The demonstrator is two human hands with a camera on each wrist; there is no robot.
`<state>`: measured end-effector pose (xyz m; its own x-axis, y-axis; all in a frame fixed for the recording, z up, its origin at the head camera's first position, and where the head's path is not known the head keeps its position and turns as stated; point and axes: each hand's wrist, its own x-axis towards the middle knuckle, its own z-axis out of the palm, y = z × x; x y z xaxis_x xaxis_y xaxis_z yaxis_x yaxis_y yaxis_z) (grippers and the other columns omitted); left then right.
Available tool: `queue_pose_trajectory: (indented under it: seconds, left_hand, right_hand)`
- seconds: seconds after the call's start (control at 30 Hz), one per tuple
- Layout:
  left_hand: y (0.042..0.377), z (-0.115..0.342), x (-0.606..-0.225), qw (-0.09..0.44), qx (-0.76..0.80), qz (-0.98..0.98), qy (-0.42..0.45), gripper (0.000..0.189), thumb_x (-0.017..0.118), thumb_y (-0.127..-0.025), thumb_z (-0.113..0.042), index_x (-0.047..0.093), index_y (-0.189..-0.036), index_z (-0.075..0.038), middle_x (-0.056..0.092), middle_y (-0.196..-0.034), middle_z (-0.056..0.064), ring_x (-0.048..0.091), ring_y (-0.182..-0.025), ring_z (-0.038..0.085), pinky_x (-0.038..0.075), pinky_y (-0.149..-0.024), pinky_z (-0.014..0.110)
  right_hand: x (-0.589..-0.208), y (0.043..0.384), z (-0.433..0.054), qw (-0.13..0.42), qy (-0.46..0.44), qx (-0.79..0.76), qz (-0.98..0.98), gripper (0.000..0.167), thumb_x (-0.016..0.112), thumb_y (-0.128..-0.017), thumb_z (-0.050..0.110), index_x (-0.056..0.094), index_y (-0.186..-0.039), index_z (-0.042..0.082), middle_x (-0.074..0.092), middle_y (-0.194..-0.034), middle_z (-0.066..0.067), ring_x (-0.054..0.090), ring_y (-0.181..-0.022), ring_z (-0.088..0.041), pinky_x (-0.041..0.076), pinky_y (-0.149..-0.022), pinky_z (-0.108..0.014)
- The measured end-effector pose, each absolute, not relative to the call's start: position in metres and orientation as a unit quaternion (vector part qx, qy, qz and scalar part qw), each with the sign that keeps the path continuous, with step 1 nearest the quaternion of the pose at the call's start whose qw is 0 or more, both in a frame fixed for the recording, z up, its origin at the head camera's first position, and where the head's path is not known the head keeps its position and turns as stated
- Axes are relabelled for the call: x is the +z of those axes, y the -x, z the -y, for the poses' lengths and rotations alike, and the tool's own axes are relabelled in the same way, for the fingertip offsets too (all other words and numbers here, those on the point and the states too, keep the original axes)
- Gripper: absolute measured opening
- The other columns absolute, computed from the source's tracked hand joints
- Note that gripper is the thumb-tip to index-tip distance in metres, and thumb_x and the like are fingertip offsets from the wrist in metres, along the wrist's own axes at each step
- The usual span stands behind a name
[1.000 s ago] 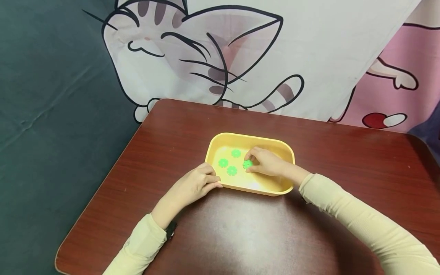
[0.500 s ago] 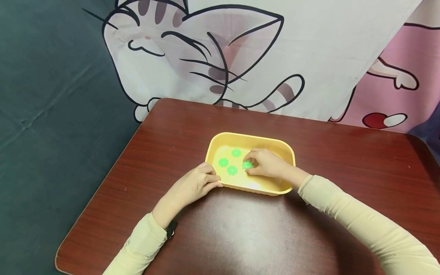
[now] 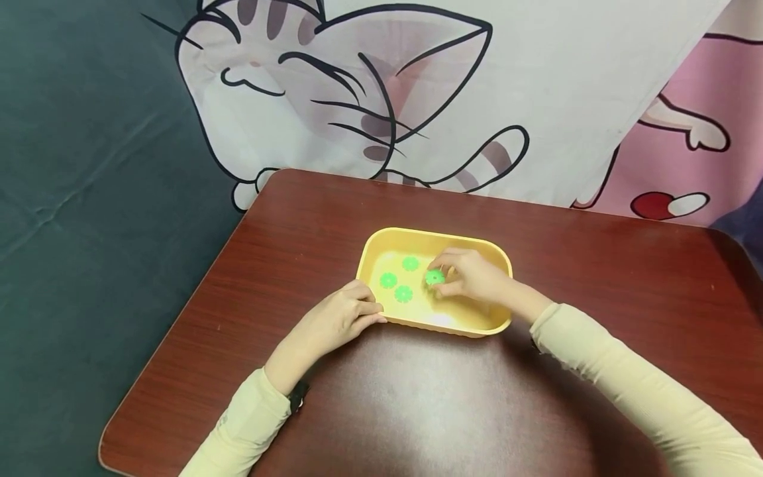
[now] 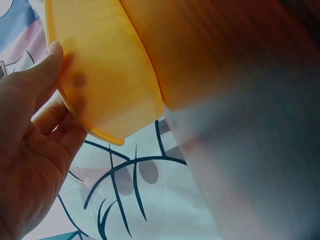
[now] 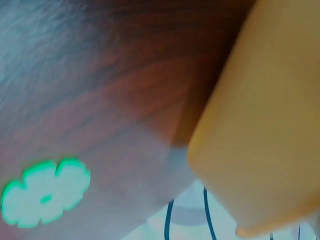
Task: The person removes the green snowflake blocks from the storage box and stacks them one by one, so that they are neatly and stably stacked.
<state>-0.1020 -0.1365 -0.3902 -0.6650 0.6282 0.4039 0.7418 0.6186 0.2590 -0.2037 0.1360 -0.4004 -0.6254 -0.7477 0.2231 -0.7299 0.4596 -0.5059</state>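
Observation:
A yellow plastic basin (image 3: 411,241) sits on the table, with several green flower-shaped plastic discs (image 3: 403,294) lying flat on its bottom. My left hand (image 3: 341,318) grips the basin's rim at the near left corner. In the left wrist view, thumb and fingers of that hand (image 4: 35,135) pinch the translucent wall (image 4: 110,70) from both sides. Reaching inside the basin, my right hand (image 3: 477,278) pinches another green flower disc (image 3: 435,277) between thumb and fingers, just right of the others. The right wrist view shows none of that hand.
The reddish-brown wooden table (image 3: 286,232) surrounds the basin. In the right wrist view, a green flower disc (image 5: 45,194) appears over the table surface, beside the basin's outer wall (image 5: 260,120). A cloth printed with a cartoon cat (image 3: 256,126) hangs behind the table.
My right hand has shifted slightly right and up from the basin's bottom, carrying the pinched disc. The left hand keeps its grip on the rim.

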Motion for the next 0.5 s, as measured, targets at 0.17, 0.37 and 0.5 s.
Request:
queue_pose_trajectory:
  seconds: [0.17, 0.37, 0.5]
  left_hand:
    - [0.104, 0.134, -0.389, 0.137, -0.202, 0.890, 0.386, 0.009, 0.071, -0.084, -0.022, 0.069, -0.077, -0.015, 0.055, -0.076, -0.003, 0.050, -0.079, 0.011, 0.044, -0.067, 0.016]
    - [0.103, 0.135, -0.389, 0.133, -0.203, 0.892, 0.382, 0.010, 0.071, -0.084, -0.023, 0.068, -0.077, -0.017, 0.055, -0.076, -0.003, 0.050, -0.079, 0.011, 0.045, -0.068, 0.017]
    - [0.103, 0.135, -0.390, 0.131, -0.204, 0.892, 0.383, 0.010, 0.071, -0.084, -0.023, 0.068, -0.077, -0.017, 0.055, -0.076, -0.003, 0.050, -0.080, 0.011, 0.045, -0.068, 0.017]
  right_hand:
    - [-0.384, 0.204, -0.159, -0.040, 0.427, -0.302, -0.851, 0.032, 0.076, -0.069, 0.010, 0.068, -0.099, 0.009, 0.065, -0.090, 0.003, 0.060, -0.076, -0.011, 0.049, -0.064, -0.029]
    - [-0.371, 0.192, -0.189, -0.084, 0.389, -0.320, -0.860, 0.034, 0.078, -0.067, 0.007, 0.067, -0.099, 0.013, 0.063, -0.087, 0.007, 0.059, -0.076, -0.009, 0.047, -0.061, -0.026]
    - [-0.371, 0.180, -0.211, -0.121, 0.361, -0.323, -0.866, 0.037, 0.082, -0.065, 0.005, 0.066, -0.097, 0.013, 0.062, -0.085, 0.007, 0.058, -0.073, -0.007, 0.044, -0.060, -0.017]
